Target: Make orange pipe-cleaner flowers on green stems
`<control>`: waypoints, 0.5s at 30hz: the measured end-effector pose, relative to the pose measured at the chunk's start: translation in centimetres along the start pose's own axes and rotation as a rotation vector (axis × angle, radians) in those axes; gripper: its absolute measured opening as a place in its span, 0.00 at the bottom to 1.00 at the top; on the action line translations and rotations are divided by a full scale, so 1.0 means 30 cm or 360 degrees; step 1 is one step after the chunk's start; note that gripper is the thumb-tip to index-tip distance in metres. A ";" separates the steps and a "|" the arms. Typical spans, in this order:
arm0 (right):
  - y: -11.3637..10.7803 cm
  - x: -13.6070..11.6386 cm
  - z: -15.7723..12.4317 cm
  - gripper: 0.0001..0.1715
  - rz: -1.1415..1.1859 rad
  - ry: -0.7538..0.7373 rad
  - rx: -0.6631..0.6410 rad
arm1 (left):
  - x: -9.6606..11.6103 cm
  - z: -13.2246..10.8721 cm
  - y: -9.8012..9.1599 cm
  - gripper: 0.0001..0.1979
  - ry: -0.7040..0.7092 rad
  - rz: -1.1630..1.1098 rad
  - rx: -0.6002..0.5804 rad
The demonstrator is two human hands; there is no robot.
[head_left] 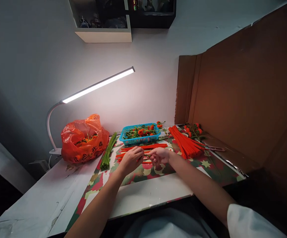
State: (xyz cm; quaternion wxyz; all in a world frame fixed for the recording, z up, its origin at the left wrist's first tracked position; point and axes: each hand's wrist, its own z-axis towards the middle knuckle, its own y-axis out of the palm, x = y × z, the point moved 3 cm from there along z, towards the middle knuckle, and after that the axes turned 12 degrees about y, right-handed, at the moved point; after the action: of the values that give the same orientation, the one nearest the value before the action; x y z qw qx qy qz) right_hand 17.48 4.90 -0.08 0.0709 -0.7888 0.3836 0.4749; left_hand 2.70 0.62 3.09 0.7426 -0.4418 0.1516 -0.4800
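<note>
My left hand (130,160) and my right hand (159,156) meet over the patterned mat (207,165), fingers pinched together on a thin green and orange pipe cleaner (146,155) stretched between them. Loose orange pipe cleaners (145,147) lie flat just beyond my hands. A blue basket (133,141) with small orange pompom flowers on green stems stands behind them. A thick bundle of orange pipe cleaners (186,142) lies to the right, and a bundle of green ones (108,152) to the left.
An orange plastic bag (84,138) sits at the left by the base of a lit white desk lamp (96,86). A brown cardboard sheet (244,86) walls off the right side. More pompom flowers (193,129) lie near it. Pink-handled scissors (215,149) rest at the right.
</note>
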 end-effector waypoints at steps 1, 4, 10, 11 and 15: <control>-0.001 0.000 -0.002 0.18 0.0112 0.0025 -0.0091 | 0.003 0.002 -0.002 0.10 0.0015 0.0029 0.0001; 0.000 -0.004 -0.007 0.18 0.0091 -0.0078 -0.0092 | 0.007 0.003 -0.005 0.10 -0.0004 0.0045 0.0079; 0.023 -0.032 -0.055 0.11 -0.1288 -0.0974 0.0703 | -0.026 -0.013 0.019 0.14 -0.0284 -0.0362 0.0042; 0.031 -0.035 -0.065 0.11 -0.1467 -0.1104 0.0768 | -0.033 -0.015 0.024 0.16 -0.0334 -0.0476 0.0007; 0.058 -0.039 -0.091 0.10 -0.1715 -0.1323 0.0767 | -0.051 -0.021 0.035 0.19 -0.0499 -0.0891 -0.0099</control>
State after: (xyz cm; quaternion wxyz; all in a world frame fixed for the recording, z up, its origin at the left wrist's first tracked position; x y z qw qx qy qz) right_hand 17.90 3.02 2.76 0.6074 -0.5849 -0.0232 0.5370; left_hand 2.14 1.75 1.61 0.5823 -0.5573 -0.0773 -0.5869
